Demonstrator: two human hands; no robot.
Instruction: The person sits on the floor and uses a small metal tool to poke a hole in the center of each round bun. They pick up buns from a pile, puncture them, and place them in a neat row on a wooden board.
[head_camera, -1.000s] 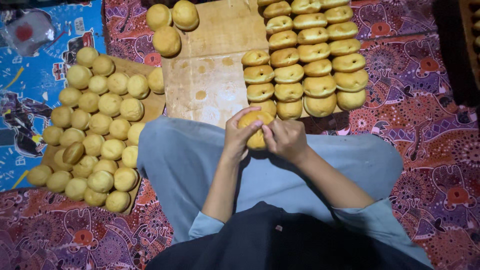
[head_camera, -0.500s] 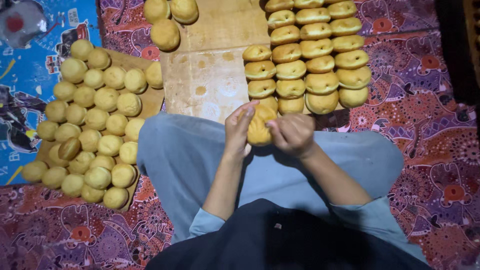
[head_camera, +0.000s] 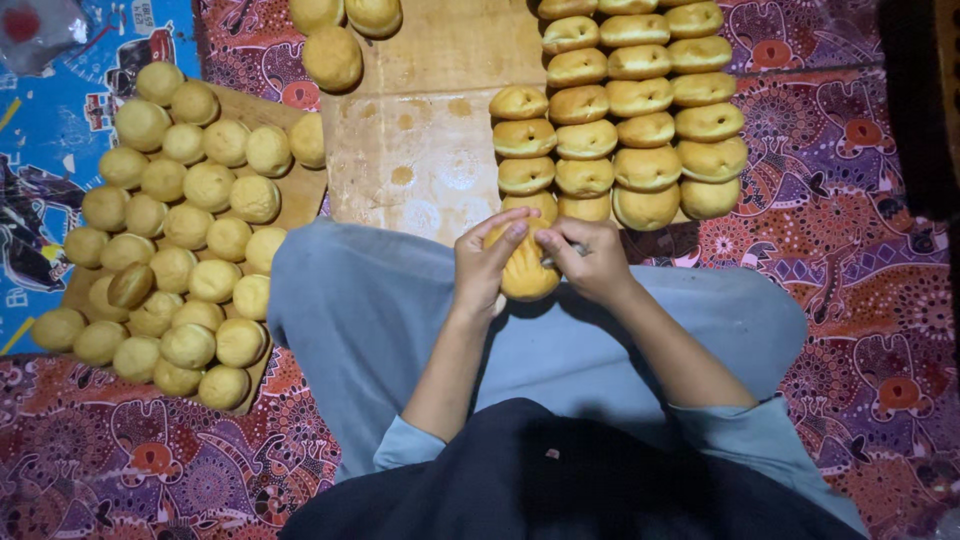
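top buns (head_camera: 345, 12) cut by frame edge, bun (head_camera: 527, 272) half hidden behind hands (head_camera: 540, 258)

Light blue long sleeves pushed up the bare forearms, light blue trousers, a dark navy garment over the torso; both hands bare.

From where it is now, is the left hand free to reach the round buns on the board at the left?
Probably not at once: the left hand grips the bun together with the right hand. Nothing blocks the way to the round buns.
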